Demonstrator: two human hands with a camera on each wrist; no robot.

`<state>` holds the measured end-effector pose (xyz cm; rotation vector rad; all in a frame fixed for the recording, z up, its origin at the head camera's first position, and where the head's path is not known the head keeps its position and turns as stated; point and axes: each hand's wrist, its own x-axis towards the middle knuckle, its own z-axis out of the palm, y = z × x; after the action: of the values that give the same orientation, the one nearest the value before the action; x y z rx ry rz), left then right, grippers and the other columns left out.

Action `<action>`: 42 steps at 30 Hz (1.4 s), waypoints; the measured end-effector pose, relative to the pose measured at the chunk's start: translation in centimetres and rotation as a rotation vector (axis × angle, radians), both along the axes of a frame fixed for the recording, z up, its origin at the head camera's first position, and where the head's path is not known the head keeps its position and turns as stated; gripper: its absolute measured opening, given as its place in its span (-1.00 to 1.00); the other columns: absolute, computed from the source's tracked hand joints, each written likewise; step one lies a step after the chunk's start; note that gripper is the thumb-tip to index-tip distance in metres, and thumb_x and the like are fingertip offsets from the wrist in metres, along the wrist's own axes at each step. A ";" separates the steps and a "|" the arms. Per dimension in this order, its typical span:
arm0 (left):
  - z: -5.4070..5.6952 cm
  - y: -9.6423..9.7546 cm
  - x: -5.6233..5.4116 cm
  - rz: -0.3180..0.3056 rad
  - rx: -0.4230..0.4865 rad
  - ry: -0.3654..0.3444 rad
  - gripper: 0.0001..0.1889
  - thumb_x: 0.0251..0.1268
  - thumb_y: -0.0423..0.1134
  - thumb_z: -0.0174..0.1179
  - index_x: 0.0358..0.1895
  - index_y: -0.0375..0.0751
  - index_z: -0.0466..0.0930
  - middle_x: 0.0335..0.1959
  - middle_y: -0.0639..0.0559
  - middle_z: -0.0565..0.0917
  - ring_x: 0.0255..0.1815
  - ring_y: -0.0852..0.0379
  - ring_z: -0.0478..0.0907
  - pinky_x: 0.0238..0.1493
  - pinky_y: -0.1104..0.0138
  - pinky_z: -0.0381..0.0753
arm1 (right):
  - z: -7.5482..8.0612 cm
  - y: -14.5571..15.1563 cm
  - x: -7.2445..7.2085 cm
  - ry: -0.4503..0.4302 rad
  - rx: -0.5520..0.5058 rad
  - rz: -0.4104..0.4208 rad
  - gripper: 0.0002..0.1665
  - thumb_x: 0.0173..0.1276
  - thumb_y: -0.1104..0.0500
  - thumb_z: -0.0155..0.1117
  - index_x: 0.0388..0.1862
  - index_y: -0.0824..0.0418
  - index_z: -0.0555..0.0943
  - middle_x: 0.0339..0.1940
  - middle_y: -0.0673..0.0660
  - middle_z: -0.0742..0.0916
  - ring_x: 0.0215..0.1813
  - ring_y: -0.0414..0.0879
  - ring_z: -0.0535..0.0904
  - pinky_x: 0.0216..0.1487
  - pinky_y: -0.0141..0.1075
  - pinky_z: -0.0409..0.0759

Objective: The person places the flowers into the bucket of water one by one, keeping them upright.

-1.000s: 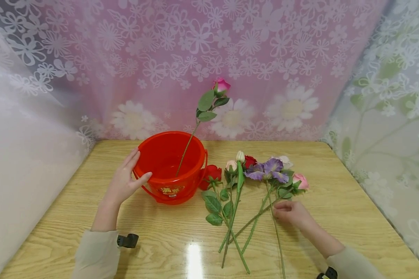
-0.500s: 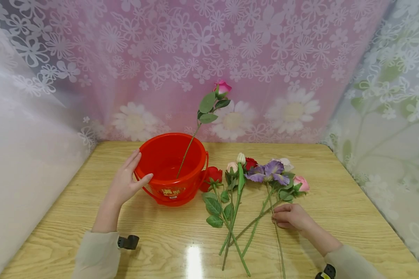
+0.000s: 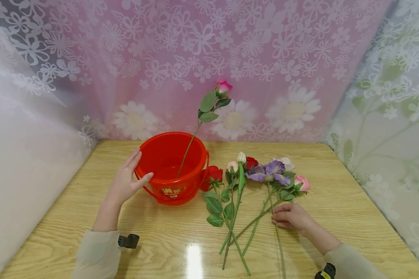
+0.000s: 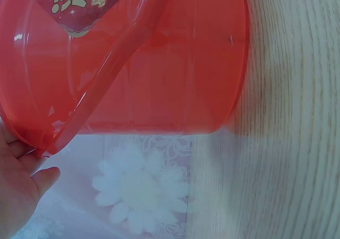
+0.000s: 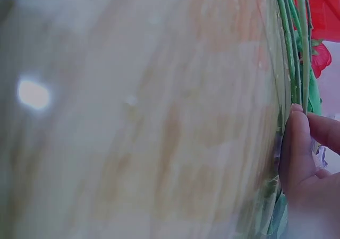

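Note:
My left hand (image 3: 123,182) lies against the left side of a red plastic bucket (image 3: 174,190), its fingers extended along the outside. In the left wrist view, the fingers touch the bucket (image 4: 154,85) near its handle's end and the thumb stands apart. A pink rose (image 3: 223,87) leans in the bucket, its stem slanting right. My right hand (image 3: 293,217) pinches the stem of a purple iris (image 3: 269,172) lying on top of other flowers. In the right wrist view, the thumb and index finger of the right hand (image 5: 311,159) close on that stem.
Around the iris lie several artificial flowers: a red rose (image 3: 213,175), a white tulip (image 3: 241,158), a light pink rose (image 3: 232,167) and a pink rose (image 3: 302,183). Their stems cross on the wooden table (image 3: 153,248). A floral curtain (image 3: 167,69) hangs behind.
My right hand has shifted slightly toward the table's front, and its fingers now pinch the iris stem. The left hand stays against the bucket. The head view has moved a little.

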<state>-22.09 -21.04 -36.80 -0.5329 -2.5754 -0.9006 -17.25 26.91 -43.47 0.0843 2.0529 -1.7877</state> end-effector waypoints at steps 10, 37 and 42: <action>0.2 0.0 0.0 0.002 0.001 0.002 -0.22 0.10 0.02 0.14 0.27 -0.47 0.12 0.33 -0.22 0.09 0.28 -0.21 0.06 0.04 -0.15 0.25 | 0.7 0.1 0.2 0.037 -0.006 0.004 -0.64 0.21 0.38 0.09 -0.10 0.66 0.36 -0.39 0.16 0.67 -0.33 -0.11 0.63 -0.32 -0.36 0.58; 0.0 0.0 0.1 -0.008 0.004 0.005 -0.22 0.10 0.01 0.14 0.27 -0.47 0.12 0.34 -0.20 0.08 0.28 -0.22 0.04 0.06 -0.15 0.22 | 5.2 -1.4 -0.4 0.159 -0.075 -0.051 -0.83 0.22 0.39 0.09 -0.20 0.42 0.47 -0.41 0.04 0.64 -0.32 -0.18 0.60 -0.25 -0.34 0.57; 0.0 0.0 0.1 -0.009 0.002 0.005 -0.21 0.10 0.02 0.14 0.27 -0.47 0.11 0.34 -0.20 0.07 0.29 -0.21 0.03 0.08 -0.16 0.19 | 6.1 -2.0 -0.8 0.182 -0.102 -0.031 -0.81 0.22 0.38 0.10 -0.17 0.41 0.46 -0.40 0.03 0.65 -0.32 -0.18 0.60 -0.24 -0.34 0.57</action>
<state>-21.96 -21.00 -36.82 -0.5454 -2.5696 -0.9029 -18.07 24.91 -37.32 -0.0803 2.0875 -1.9807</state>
